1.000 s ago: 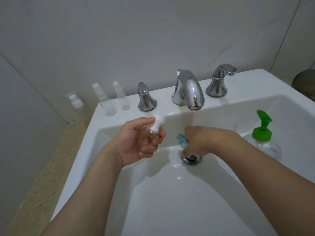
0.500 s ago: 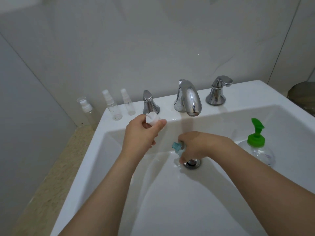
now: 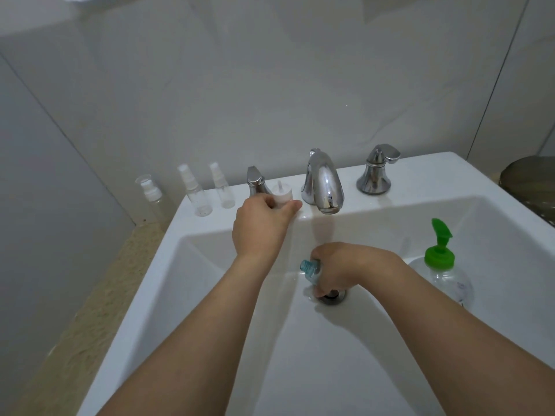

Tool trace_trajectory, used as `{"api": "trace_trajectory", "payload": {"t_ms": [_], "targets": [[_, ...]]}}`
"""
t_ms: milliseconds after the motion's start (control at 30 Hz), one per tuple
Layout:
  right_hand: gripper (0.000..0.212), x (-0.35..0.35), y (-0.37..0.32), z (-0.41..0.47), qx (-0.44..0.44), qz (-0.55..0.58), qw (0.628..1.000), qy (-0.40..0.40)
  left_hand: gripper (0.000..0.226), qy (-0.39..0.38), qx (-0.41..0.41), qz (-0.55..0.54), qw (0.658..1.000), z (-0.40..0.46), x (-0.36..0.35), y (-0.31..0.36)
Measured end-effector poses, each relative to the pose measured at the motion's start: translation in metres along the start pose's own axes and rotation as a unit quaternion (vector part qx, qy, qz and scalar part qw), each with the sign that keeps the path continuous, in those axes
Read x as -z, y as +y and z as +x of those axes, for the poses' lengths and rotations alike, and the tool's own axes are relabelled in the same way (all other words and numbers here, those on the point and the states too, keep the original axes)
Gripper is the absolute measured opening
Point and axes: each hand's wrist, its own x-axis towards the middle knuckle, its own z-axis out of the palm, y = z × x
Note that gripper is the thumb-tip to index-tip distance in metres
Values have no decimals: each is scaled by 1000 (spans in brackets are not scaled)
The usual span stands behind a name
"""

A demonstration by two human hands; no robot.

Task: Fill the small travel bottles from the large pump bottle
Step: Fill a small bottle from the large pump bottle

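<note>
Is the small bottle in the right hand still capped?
No: the small bottle gripped by the right hand shows a bare threaded neck, while the left hand holds a white cap on the sink ledge.

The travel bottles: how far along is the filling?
Early. Done: the small blue-tinted bottle is uncapped, neck open. In hand: the right hand grips it in the sink while the left hand sets its white cap on the ledge. Left: the green pump bottle stands untouched, and three clear bottles look empty.

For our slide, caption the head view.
Left hand sets white cap on sink ledge; right hand holds open blue-necked bottle.
</note>
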Motion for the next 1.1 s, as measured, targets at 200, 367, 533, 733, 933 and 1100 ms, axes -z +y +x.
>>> {"api": "trace_trajectory", "payload": {"t_ms": [200,367,533,733,933,1100], "targets": [[44,4,-4,-29,22,51,998,34,24,-23,14,-24,999,-33,23,7],[40,9,-8,-68,46,99,991,71,20,-61,71,6,996,-63,43,10],[34,13,16,-125,70,148,979,119,17,-117,91,20,989,-99,47,28],[31,16,73,-172,49,213,959,178,18,-189,54,16,980,-132,16,76],[40,2,128,-180,-34,278,928,245,18,-239,14,32,970,-145,-30,125],[39,-15,144,-170,-21,305,913,271,19,-234,4,83,969,-134,-57,149]]}}
